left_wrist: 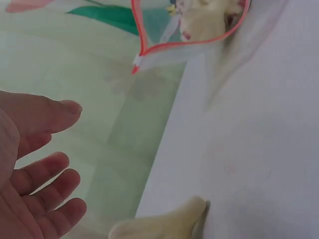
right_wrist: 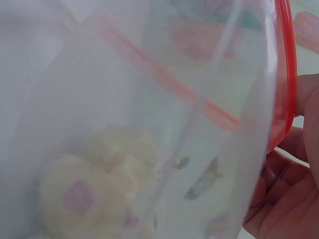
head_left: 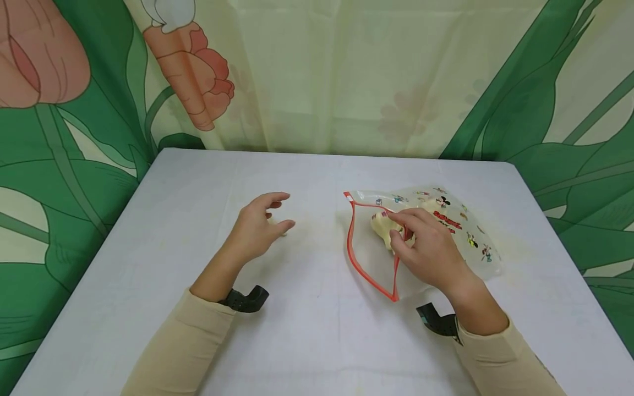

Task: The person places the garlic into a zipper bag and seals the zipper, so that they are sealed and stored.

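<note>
My right hand [head_left: 431, 247] pinches the red-edged mouth of a clear zip bag [head_left: 475, 234] printed with small cartoon figures. The bag lies on the table with its mouth gaping to the left. Inside it are cream-coloured pieces [head_left: 382, 226] with pink-purple patches, blurred through the plastic in the right wrist view. My left hand [head_left: 255, 228] hovers left of the bag, fingers bent and thumb apart, holding nothing. Below it on the table lies another smooth cream-coloured object [left_wrist: 164, 224], cut off by the left wrist view's edge and mostly hidden by the hand in the head view.
A white cloth covers the table [head_left: 307, 335]. Behind it hangs a curtain [head_left: 322, 71] printed with leaves and flowers. Dark straps [head_left: 245, 300] sit at both wrists, beside beige sleeves.
</note>
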A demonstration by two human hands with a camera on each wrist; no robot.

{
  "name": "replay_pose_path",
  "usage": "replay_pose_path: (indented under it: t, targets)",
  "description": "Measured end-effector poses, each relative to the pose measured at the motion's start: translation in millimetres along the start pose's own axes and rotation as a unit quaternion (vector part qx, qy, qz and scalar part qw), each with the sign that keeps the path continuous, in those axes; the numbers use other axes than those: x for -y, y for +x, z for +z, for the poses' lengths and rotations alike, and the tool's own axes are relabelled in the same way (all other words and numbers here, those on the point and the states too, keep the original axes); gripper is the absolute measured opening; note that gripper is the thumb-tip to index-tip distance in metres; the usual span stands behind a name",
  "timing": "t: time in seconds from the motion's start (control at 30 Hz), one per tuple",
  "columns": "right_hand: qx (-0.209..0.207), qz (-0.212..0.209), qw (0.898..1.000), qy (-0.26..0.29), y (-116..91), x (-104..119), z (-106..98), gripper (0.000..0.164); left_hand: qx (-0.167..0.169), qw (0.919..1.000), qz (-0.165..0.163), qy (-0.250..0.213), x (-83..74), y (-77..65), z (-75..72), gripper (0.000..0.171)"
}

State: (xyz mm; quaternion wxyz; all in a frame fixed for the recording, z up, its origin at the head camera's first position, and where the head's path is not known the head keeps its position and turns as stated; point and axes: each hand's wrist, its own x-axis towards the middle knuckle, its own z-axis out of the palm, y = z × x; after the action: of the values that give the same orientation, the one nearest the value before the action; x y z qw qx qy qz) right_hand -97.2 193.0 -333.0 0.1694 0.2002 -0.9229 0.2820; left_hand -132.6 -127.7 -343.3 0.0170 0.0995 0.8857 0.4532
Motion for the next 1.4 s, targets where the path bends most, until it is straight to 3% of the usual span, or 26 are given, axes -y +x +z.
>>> replay_pose_path:
  t: [0.27,0.7,1.0,1.4]
  targets:
    - [0.004,0.007,1.000,-0.001,-1,1,0,0.031,0.024,0.9980,-0.057,0.014,30.9,-3.6,-18.0,0.060]
    - [-0.006,-0.004,1.000,0.002,-1,0,-1,0.031,0.029,0.9938,-0.096,0.046,50.4,-0.8,-20.8,0.061]
    - [-0.005,-0.003,1.000,-0.001,-1,1,-1,0.031,0.030,0.9955,-0.076,0.049,63.0,2.5,-20.0,0.061]
    - [-0.008,-0.006,1.000,0.000,-1,-1,0,0.031,0.024,0.9952,-0.069,0.065,66.4,3.9,-14.5,0.057]
